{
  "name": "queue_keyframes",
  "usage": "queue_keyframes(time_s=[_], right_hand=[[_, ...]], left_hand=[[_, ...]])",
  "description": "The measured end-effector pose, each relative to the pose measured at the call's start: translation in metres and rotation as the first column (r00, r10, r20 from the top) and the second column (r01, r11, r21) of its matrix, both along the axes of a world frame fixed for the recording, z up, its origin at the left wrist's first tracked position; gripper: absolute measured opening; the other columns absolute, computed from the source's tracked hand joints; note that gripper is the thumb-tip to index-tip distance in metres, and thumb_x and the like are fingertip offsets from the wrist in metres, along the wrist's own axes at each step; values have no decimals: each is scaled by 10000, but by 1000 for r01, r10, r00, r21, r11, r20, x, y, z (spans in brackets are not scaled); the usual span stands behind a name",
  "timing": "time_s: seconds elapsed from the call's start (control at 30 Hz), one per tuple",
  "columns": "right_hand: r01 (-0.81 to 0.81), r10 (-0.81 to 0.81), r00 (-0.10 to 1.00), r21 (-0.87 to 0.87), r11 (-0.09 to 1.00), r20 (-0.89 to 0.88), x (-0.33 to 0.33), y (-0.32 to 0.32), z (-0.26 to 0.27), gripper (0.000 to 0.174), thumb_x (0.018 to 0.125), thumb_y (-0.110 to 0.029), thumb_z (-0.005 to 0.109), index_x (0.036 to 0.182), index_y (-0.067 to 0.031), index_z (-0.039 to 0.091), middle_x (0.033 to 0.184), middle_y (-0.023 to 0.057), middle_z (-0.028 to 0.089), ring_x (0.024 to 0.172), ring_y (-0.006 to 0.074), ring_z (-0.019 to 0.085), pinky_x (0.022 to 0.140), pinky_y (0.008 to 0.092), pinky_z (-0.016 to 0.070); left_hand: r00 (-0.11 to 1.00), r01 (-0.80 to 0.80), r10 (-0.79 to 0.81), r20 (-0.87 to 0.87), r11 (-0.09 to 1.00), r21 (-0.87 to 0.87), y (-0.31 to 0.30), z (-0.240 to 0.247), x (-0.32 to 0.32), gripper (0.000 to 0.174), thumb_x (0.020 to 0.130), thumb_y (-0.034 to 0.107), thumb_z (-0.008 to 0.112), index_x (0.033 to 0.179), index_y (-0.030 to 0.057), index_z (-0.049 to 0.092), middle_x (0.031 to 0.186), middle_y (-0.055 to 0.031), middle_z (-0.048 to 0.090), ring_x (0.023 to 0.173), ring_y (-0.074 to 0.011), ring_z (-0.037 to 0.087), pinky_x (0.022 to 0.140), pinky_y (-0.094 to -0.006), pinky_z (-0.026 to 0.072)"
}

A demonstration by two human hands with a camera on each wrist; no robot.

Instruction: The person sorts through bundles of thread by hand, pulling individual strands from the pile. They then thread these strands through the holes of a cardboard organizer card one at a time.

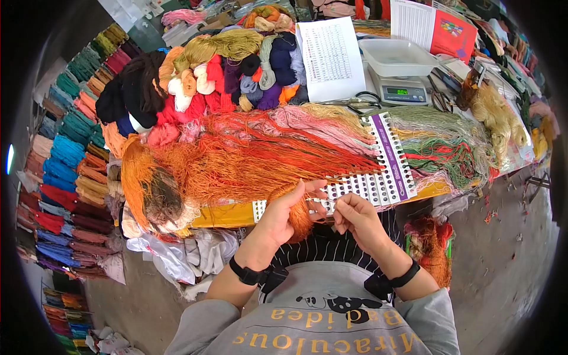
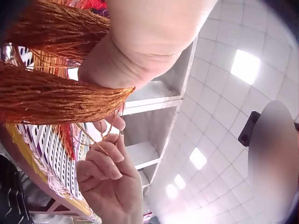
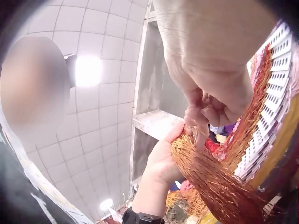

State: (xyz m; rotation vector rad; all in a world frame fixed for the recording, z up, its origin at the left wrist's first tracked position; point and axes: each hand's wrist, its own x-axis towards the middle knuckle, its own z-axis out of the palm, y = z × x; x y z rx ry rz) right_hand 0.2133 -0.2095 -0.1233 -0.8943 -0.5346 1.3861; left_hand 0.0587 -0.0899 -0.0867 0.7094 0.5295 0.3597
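A thick skein of rust-orange thread (image 1: 300, 222) hangs from my left hand (image 1: 278, 218), which grips its looped top end near the table's front edge. In the left wrist view, the skein (image 2: 56, 98) stretches from the fingers toward the left. Close beside it, my right hand (image 1: 358, 220) pinches a few thin strands (image 2: 100, 140) drawn out from the skein's end, its fingers curled. The right wrist view shows both hands meeting at the gathered top of the skein (image 3: 210, 179). Long orange and red threads (image 1: 254, 160) lie across the table behind the hands.
White perforated cards (image 1: 390, 157) with a purple band hold threads on the table. Behind stand yarn bundles (image 1: 219, 77), a printed sheet (image 1: 331, 59), scissors (image 1: 362, 100), and a digital scale (image 1: 403, 90) with a plastic tub (image 1: 397, 56). Hanging skeins (image 1: 68, 154) line the left side.
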Motion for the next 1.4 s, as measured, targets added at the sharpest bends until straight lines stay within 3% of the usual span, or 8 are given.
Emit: queue_keyframes(time_s=[0.43, 0.67, 0.97, 1.07, 1.17, 1.27, 1.3, 1.4], right_hand=[[-35, 22, 924, 26, 999, 382, 0, -3, 1, 152, 907, -143, 571, 924, 7, 564, 869, 76, 641, 695, 97, 569, 670, 212, 459], [-31, 21, 997, 124, 992, 77, 0, -7, 2, 159, 952, -167, 483, 885, -24, 497, 789, 79, 609, 685, 129, 580, 656, 249, 468], [-38, 39, 993, -11, 999, 114, 4, -10, 5, 178, 943, -185, 507, 877, -20, 522, 705, 43, 568, 581, 87, 518, 528, 202, 415], [-205, 213, 888, -63, 977, 407, 4, -18, 21, 153, 928, -171, 539, 878, -26, 538, 665, 12, 537, 535, 62, 481, 480, 185, 378], [120, -106, 878, 0, 993, 466, 22, -28, 41, 103, 931, -109, 497, 885, -23, 529, 690, 22, 576, 507, 62, 486, 488, 187, 392], [515, -548, 512, 274, 812, 661, 83, -48, 41, 130, 914, -100, 480, 887, -18, 578, 948, 71, 608, 843, 131, 558, 775, 263, 426], [603, -620, 511, 265, 752, 595, 102, -65, 45, 144, 922, -140, 492, 919, -36, 592, 1028, 83, 608, 951, 158, 558, 831, 296, 432], [719, -698, 688, 315, 620, -197, 204, -141, 4, 246, 940, -179, 487, 1074, 11, 564, 1164, 125, 575, 1086, 220, 529, 933, 362, 425]], left_hand=[[999, -21, 21, 24, 999, -32, -6, 1, 2, 476, 974, 345, 363, 1232, -39, 473, 1113, -154, 552, 1011, -256, 580, 916, -424, 464], [999, -39, 39, 8, 999, -38, -6, 4, 3, 458, 973, 337, 372, 1208, -37, 493, 1080, -148, 553, 987, -255, 588, 913, -427, 472], [996, -42, 47, -71, 996, 74, -8, 12, 0, 464, 978, 363, 359, 1193, -13, 525, 960, -69, 548, 528, -94, 435, 628, -247, 456], [992, -10, 34, -118, 979, 203, -8, 13, 0, 475, 982, 376, 338, 1156, -9, 556, 821, -43, 549, 471, -80, 371, 586, -230, 411], [966, 226, -197, -165, 957, 184, -6, 13, -8, 521, 972, 436, 331, 935, 13, 634, 493, 1, 402, 415, -75, 316, 540, -240, 368], [985, 141, -124, -116, 978, 152, 8, 17, -38, 518, 962, 452, 349, 851, 30, 628, 479, 17, 379, 375, -73, 269, 492, -258, 349], [993, 22, 0, -122, 985, 172, 14, 20, -50, 491, 961, 441, 364, 858, 34, 620, 496, 21, 390, 366, -71, 262, 474, -257, 336], [914, -387, 396, -93, 916, 101, 40, 28, -99, 386, 965, 379, 407, 911, 46, 594, 556, 29, 425, 356, -57, 275, 451, -245, 319]])
